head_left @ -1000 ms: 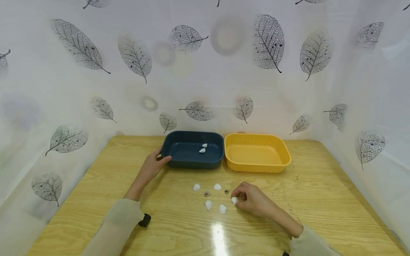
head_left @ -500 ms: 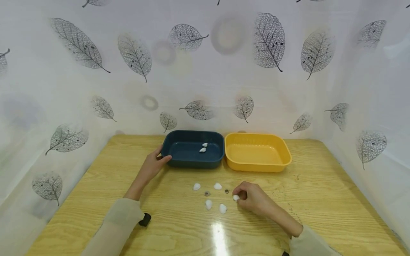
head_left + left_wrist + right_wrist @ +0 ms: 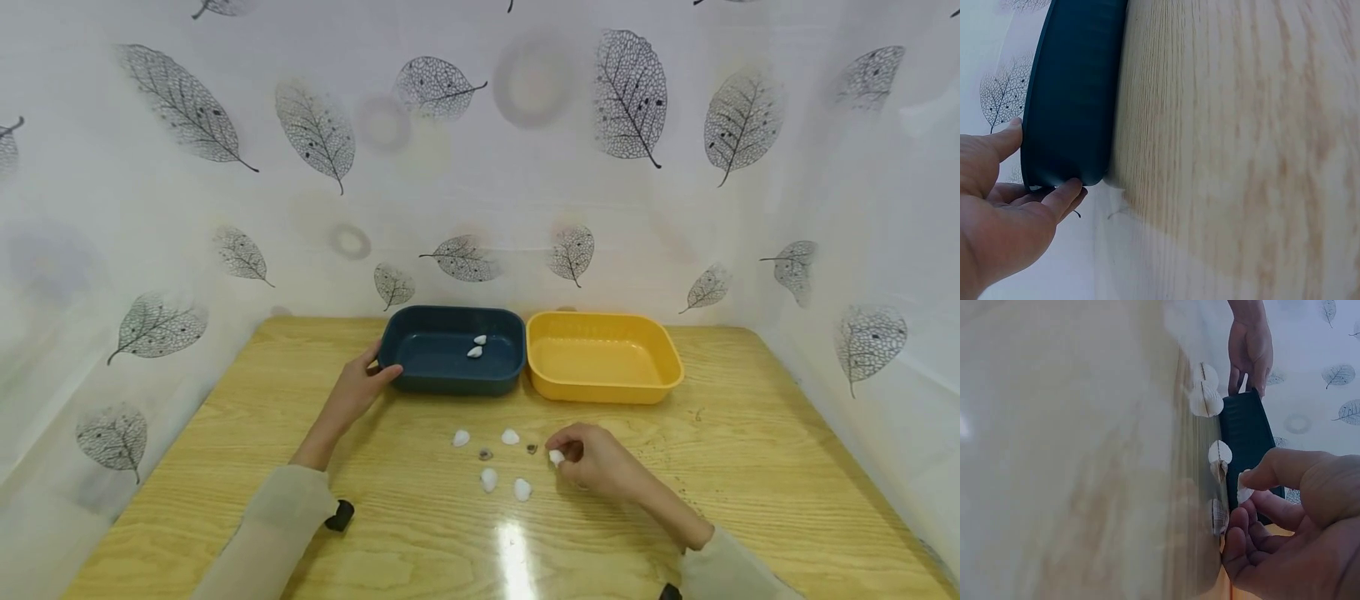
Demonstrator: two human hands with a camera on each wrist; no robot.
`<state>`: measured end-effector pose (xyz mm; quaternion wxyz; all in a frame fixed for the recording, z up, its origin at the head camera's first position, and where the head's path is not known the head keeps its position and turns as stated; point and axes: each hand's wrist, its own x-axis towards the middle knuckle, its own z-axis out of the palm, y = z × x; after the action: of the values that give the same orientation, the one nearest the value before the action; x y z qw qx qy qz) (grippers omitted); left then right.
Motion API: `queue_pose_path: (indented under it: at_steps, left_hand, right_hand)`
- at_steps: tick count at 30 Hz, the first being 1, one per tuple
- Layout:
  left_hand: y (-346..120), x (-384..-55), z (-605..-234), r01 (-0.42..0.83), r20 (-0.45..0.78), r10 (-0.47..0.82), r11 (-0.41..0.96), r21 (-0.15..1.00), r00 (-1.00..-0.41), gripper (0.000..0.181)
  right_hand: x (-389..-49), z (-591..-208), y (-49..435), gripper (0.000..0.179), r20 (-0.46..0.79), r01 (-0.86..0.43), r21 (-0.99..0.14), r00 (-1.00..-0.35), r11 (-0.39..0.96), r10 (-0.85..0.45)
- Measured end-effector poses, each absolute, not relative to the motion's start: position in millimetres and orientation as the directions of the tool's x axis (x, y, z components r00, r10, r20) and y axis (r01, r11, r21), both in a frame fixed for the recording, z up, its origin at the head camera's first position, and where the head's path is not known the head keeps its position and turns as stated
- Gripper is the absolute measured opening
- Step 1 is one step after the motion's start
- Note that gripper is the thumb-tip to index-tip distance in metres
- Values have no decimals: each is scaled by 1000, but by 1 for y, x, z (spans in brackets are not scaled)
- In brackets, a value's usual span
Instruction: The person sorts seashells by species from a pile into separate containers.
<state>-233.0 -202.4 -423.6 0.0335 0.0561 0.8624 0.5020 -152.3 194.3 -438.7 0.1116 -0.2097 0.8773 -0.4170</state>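
My right hand point(image 3: 600, 462) pinches a white seashell point(image 3: 557, 457) between thumb and fingertips, low over the table at the right of the loose shells. In the right wrist view the held seashell point(image 3: 1244, 490) is partly covered by the thumb. My left hand point(image 3: 356, 393) holds the left end of a dark blue tray point(image 3: 457, 387), thumb at the front corner. The left wrist view has that thumb at the rim and the fingers against the tray's end wall. Two white shells point(image 3: 476, 352) lie inside the blue tray.
Beside the blue tray stands a yellow tray point(image 3: 603, 392). On the wooden table point(image 3: 420, 533), several white shells point(image 3: 489, 480) and two small brownish shells point(image 3: 485, 454) lie in front of the trays. A leaf-patterned curtain point(image 3: 480, 192) encloses the back and sides.
My right hand, pinching the white seashell, has shifted slightly away from me and to the right, and the shell has turned a little in its fingertips. My left hand has stayed on the blue tray.
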Motion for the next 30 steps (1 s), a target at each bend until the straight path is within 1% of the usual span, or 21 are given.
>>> queue_pose_path:
  at_steps: [4,14,25,30]
  left_hand:
    - [-202,-233,-424,67,4,129,490,869,-992,76]
    - [-203,-234,-424,62,1,123,489,870,-992,76]
    - [-202,-233,-423,61,3,123,472,879,-992,76]
    - [-203,-234,-424,65,3,130,474,878,-992,76]
  right_hand:
    - [-154,-434,195,27,-28,-257,-806,-884,534,-467]
    - [-164,-420,190,26,1,-267,-834,-876,483,-483]
    - [-176,-399,173,31,26,-262,-855,-883,448,-468]
    - [-185,-388,162,28,36,-252,-874,-886,416,-462]
